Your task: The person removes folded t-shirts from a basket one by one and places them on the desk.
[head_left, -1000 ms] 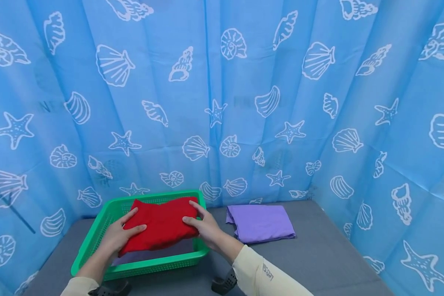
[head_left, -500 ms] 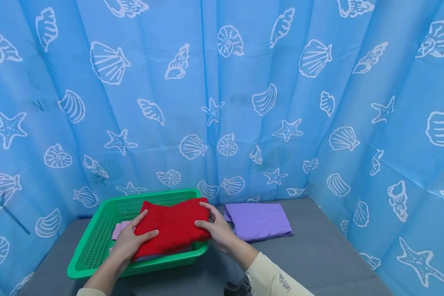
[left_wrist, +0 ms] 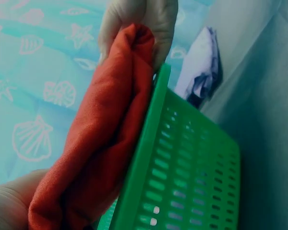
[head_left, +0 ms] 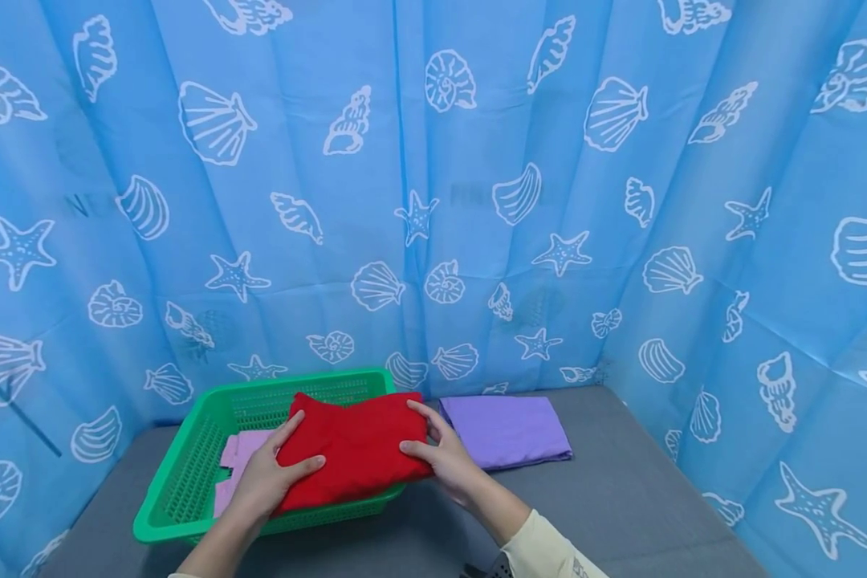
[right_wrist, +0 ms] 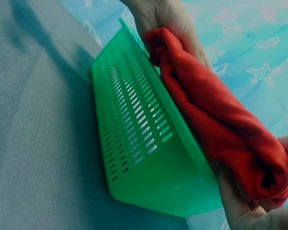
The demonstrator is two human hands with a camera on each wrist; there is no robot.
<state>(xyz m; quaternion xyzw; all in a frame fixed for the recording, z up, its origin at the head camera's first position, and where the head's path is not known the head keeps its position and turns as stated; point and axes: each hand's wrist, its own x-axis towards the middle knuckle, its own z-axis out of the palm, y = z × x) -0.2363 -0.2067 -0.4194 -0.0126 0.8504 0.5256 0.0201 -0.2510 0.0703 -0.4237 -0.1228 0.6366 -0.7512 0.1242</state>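
A folded red cloth (head_left: pixel 357 449) is held between both hands above the near right part of the green basket (head_left: pixel 177 482). My left hand (head_left: pixel 263 474) grips its left end, thumb on top and fingers underneath. The right hand (head_left: pixel 448 457) pinches the other end the same way, just past the basket's right rim. In the left wrist view the red cloth (left_wrist: pixel 101 129) shows as a thick layered fold beside the basket rim (left_wrist: pixel 156 110). From the right wrist, its rolled edge (right_wrist: pixel 230 124) lies close over the rim.
Pink folded cloth (head_left: pixel 240 453) lies inside the basket. A folded purple cloth (head_left: pixel 509 431) rests on the grey table (head_left: pixel 621 498) to the right of the basket. Behind and at both sides hangs a blue curtain (head_left: pixel 376 209) with white shell prints.
Both hands have carried the red cloth to the right, from over the basket's middle toward its right rim. Pink cloth in the basket has come into view on the left.
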